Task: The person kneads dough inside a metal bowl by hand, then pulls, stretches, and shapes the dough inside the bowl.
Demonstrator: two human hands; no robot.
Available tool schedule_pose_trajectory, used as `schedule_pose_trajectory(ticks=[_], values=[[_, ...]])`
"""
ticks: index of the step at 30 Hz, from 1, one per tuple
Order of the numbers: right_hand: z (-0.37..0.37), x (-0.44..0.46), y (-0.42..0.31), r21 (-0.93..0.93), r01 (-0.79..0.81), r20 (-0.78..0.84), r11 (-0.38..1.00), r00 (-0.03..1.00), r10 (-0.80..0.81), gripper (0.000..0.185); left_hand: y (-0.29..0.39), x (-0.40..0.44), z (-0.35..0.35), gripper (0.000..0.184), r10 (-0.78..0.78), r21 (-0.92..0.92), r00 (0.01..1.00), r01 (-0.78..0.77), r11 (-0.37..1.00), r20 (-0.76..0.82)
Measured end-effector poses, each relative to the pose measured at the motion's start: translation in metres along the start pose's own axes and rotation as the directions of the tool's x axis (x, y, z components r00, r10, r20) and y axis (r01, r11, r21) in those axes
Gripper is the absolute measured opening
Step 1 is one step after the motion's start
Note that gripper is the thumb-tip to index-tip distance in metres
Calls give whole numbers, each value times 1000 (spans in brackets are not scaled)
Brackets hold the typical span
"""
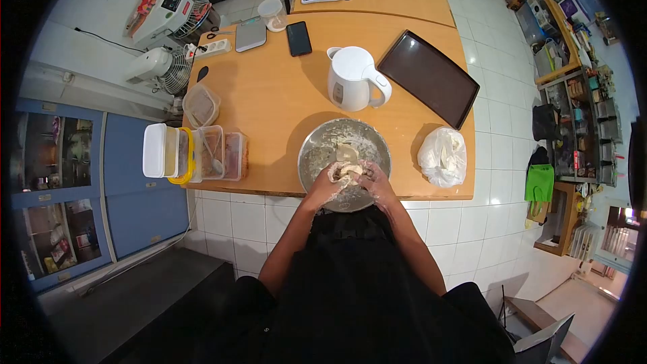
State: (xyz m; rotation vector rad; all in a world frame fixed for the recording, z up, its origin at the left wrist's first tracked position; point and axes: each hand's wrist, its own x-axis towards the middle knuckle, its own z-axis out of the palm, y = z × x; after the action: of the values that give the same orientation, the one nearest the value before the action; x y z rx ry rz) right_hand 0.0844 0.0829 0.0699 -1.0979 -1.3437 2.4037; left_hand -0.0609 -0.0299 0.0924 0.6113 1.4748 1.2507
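A metal mixing bowl [310,155] stands at the table's front edge, its inside smeared with flour and bits of dough. Over it, my left hand [326,187] and my right hand [376,183] close from either side around a pale lump of dough [350,172]. Flour and sticky dough coat the fingers of both hands. More dough clings to the bowl's inner surface just beyond my fingertips. My palms and the lump's underside are hidden.
Behind the bowl stands a white electric kettle [353,77], with a dark baking tray [431,75] to its right. A white plastic bag [443,156] lies at the right edge. Plastic containers [212,152] crowd the left edge. Farther back are a phone [298,38] and a kitchen scale [251,35].
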Motion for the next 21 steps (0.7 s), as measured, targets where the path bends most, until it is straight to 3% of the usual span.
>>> schedule_pose_trajectory(ticks=[5, 8, 14, 17, 21], values=[[-2, 0, 1, 33, -19, 47, 999, 999, 17, 59, -3, 1, -5, 42, -166, -134, 986, 162, 978, -21], [-4, 1, 4, 36, -30, 44, 999, 999, 28, 60, -17, 2, -6, 45, -82, -231, 997, 83, 969, 12], [-1, 3, 7, 20, 2, 20, 1000, 1000, -2, 62, -9, 0, -4, 48, -73, -148, 997, 71, 986, -9], [-5, 6, 12, -63, 21, 0, 998, 1000, -21, 62, -21, 3, -7, 49, 47, -40, 999, -47, 998, -2], [-4, 0, 3, -47, 9, 6, 999, 1000, -9, 63, -22, 3, -8, 50, 42, -42, 999, -42, 998, 3]])
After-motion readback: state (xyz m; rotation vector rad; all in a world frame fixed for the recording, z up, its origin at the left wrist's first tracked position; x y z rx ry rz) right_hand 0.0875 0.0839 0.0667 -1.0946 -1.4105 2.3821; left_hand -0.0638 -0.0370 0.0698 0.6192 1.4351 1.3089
